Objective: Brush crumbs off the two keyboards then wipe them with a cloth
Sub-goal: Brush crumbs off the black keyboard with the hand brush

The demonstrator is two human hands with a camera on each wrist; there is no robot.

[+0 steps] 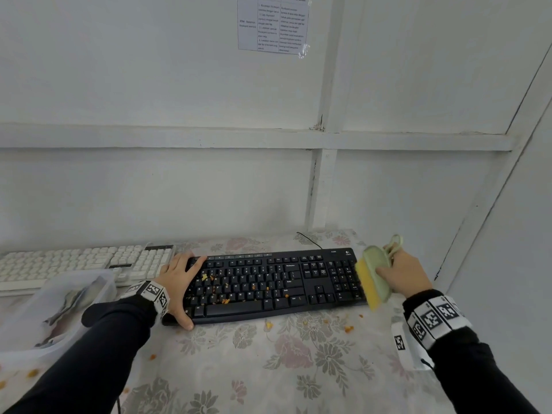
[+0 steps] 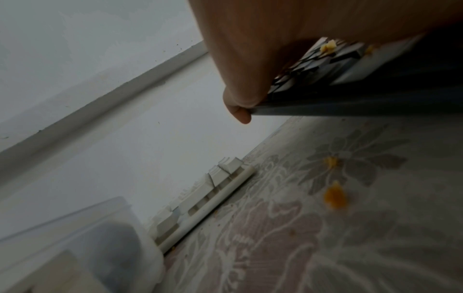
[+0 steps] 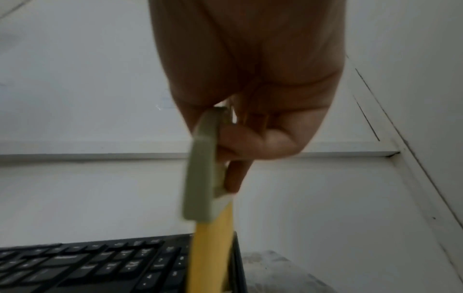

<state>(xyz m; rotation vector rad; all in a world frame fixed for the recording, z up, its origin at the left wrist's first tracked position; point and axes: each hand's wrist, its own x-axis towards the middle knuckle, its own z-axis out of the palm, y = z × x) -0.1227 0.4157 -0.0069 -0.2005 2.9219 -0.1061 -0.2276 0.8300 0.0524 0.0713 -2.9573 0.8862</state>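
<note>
We count two keyboards. The black keyboard [image 1: 274,285] lies in the lower middle of the head view on the flowered worktop [image 1: 268,369], with orange and yellow crumbs [image 1: 225,300] scattered over its left and middle keys; we cannot count them exactly. The white keyboard [image 1: 74,264] lies at the left edge of that view, just beside the black one's left end and nearer the wall.

We see one brush [image 1: 377,276], pale green on the back with yellow bristles, at the right end of the black keyboard, its bristles against the number keys. Our right hand [image 1: 401,276] has its fingers curled round the green back of the brush. Our left hand [image 1: 179,282] lies spread over the left end of the black keyboard, thumb at the near corner and fingers reaching to the far edge.

More crumbs lie loose on the worktop in front of the black keyboard. One clear plastic tub [image 1: 53,312] sits at the lower left, overlapping the white keyboard's near edge, with something grey inside that we cannot make out. One printed sheet [image 1: 273,23] hangs on the wall at the top.
</note>
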